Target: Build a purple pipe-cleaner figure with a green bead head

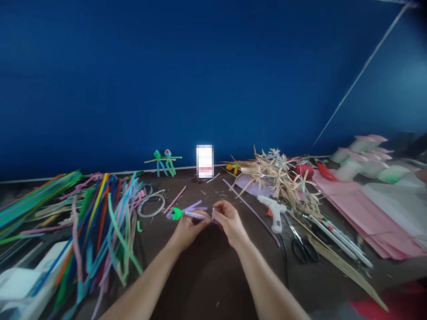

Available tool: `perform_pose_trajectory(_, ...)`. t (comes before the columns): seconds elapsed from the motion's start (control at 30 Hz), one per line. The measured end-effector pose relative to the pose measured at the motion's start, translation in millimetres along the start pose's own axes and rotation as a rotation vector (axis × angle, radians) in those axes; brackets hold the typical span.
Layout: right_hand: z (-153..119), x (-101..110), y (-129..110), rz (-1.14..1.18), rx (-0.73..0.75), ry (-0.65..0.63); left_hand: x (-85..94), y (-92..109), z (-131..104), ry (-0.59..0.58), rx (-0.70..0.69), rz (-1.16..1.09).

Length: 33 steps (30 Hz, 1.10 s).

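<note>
A small figure of lilac pipe cleaner (196, 215) with a green head part (176, 214) lies sideways in my left hand (191, 226), whose fingers are closed round its body. Close beside it, my right hand (228, 218) pinches the lilac end of the piece between thumb and fingers. Fingertips of both hands are nearly touching. A lilac pipe cleaner (250, 206) lies on the dark table to the right of my right hand.
Pipe cleaners (96, 218) heap at left, near a clear ring (151, 205). Two green figures (164, 162) and a bright screen (204, 161) stand behind. Rightward lie a glue gun (275, 211), black-handled scissors (302, 246), straw strips (278, 173), pens (336, 240) and pink sheets (363, 218).
</note>
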State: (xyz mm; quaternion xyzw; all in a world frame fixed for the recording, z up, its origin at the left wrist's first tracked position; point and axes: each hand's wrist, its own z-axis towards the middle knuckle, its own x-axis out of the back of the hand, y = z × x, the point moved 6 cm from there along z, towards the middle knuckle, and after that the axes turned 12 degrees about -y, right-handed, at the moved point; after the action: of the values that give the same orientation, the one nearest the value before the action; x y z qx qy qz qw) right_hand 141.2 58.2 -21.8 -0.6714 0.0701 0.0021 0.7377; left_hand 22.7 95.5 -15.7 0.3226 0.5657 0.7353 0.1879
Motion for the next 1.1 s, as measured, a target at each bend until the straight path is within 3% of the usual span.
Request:
perform_pose_trajectory(0.13, 1, -7, 10, 0.180, -0.108, -0.051, -0.1, -9, -2, 0.070, 0.049, -0.221)
perform_pose_trajectory(0.3, 1, -6, 14, 0.059, -0.130, -0.017, 1.8, -18, -4, 0.167, 0.081, -0.385)
perform_pose_trajectory(0.43, 0, -11, 16, -0.012, -0.138, -0.067, 7.5, -22, -5, 0.266, 0.071, -0.410)
perform_pose_trajectory(0.53, -1, -17, 10, -0.105, -0.063, -0.133, 13.0, -24, -6, 0.336, 0.050, -0.334)
perform_pose_trajectory(0.67, -3, -21, 4, -0.217, 0.027, -0.130, 20.0, -20, -7, 0.398, 0.015, -0.081)
perform_pose_trajectory(0.93, -10, -19, -14, -0.495, 0.181, -0.060, 23.2, -8, -8, 0.362, 0.046, 0.093)
perform_pose_trajectory(1.1, -12, -13, -27, -0.663, 0.280, -0.010, 20.3, 6, -4, 0.285, -0.013, 0.150)
